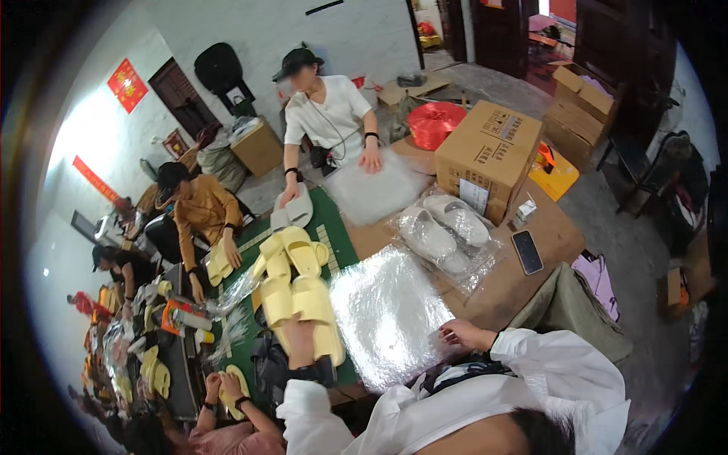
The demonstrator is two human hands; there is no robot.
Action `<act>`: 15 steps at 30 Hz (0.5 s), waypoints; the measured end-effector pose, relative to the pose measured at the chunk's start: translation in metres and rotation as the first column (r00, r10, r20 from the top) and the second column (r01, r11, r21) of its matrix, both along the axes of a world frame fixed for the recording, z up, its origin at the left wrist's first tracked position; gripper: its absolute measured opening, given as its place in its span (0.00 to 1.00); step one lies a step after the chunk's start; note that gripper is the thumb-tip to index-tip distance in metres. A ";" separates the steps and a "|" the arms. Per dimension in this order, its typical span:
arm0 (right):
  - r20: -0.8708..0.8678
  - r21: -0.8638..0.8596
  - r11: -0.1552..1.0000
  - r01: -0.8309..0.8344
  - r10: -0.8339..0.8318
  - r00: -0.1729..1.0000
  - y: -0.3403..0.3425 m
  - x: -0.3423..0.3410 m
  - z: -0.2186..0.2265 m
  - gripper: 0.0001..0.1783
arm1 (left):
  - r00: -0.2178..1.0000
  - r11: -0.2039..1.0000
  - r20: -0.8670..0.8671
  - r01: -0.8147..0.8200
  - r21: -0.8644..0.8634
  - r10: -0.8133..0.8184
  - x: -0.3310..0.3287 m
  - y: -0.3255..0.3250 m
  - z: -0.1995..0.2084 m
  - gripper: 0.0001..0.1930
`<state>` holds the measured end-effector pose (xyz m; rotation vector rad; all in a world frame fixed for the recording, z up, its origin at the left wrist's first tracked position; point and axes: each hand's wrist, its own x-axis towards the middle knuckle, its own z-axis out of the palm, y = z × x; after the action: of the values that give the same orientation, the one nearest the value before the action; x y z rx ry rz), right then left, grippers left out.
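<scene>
My left hand (301, 339) is closed on a pair of pale yellow slippers (311, 297) at the near edge of the green table mat; part of its grip is hidden. To the right of the pair lies a stack of shiny clear plastic bags (387, 315). At that stack's right edge, the bent fingers of my right hand (466, 334) pinch the plastic. More yellow slippers (292, 252) are heaped just beyond the pair. A bagged pair of white slippers (444, 233) sits past the plastic stack.
A large carton (485, 155), a red twine roll (436, 123) and a phone (528, 252) are on the table. Across it, a person in white (334, 114) touches grey slippers (294, 210) and another plastic stack (375, 186). Co-workers handle yellow slippers at the left.
</scene>
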<state>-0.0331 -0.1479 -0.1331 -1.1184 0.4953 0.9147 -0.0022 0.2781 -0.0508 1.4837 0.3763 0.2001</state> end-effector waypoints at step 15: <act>0.869 -0.225 0.961 0.159 0.125 0.478 0.020 0.060 -0.004 0.31 | 0.951 0.522 -0.066 0.107 -0.846 -0.302 0.004 -0.268 -0.023 0.24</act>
<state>0.0270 -0.1280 -0.1369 -1.6719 -0.2629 0.1231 0.0014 0.0105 -0.0734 0.5527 0.3782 -0.3189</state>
